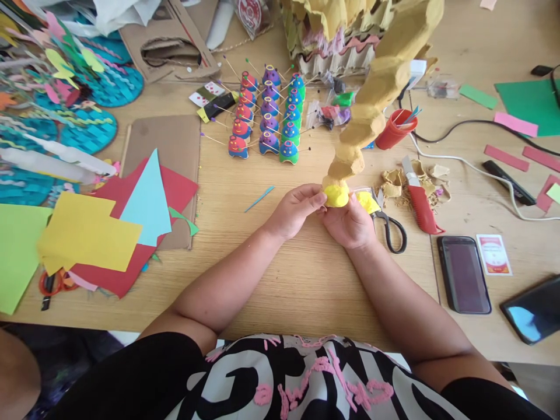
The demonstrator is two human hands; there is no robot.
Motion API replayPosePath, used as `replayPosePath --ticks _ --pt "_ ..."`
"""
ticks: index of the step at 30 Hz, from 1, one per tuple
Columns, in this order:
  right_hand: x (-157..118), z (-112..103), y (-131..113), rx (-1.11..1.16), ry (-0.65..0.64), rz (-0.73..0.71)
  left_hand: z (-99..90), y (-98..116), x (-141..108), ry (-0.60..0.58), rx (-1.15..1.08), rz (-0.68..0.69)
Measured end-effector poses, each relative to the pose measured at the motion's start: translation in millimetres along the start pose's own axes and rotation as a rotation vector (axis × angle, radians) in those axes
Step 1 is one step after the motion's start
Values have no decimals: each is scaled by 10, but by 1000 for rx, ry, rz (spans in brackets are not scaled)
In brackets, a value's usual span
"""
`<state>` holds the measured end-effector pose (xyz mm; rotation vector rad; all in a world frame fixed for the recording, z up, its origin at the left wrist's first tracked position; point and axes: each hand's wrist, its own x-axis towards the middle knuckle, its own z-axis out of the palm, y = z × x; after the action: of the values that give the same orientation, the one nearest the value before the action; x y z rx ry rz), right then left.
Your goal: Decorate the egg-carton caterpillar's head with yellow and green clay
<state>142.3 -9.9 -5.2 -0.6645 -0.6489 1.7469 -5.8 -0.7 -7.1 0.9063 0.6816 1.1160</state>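
Hidden: the yellow cup (336,195) partly covered by fingers; a second yellow piece (366,202) behind the right hand (350,224), perhaps clay.
Room: bare worktop (306,274) below both hands; scissors (391,230) just right, painted cups (266,114) well above.
Left hand (295,211): fingertips pinching the cup's left side.
Right hand: curled, gripping the cup from beneath; the egg-carton stack (376,87) rises from it.

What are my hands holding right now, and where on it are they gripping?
Both hands hold a yellow-painted cup at the bottom end of a stack of egg-carton cups. The left hand pinches its left side; the right hand supports it from below.
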Motion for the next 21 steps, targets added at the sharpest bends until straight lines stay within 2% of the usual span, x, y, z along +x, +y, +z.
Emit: replayPosePath --ticks 9,14,21 --pt "-11 16 -14 -6 7 16 -76 -15 -17 -101 96 49" --pt "-16 32 -38 -52 0 26 -64 14 -10 -64 65 11" --pt "-24 62 -45 -37 -6 13 -93 -21 -11 -85 94 2"
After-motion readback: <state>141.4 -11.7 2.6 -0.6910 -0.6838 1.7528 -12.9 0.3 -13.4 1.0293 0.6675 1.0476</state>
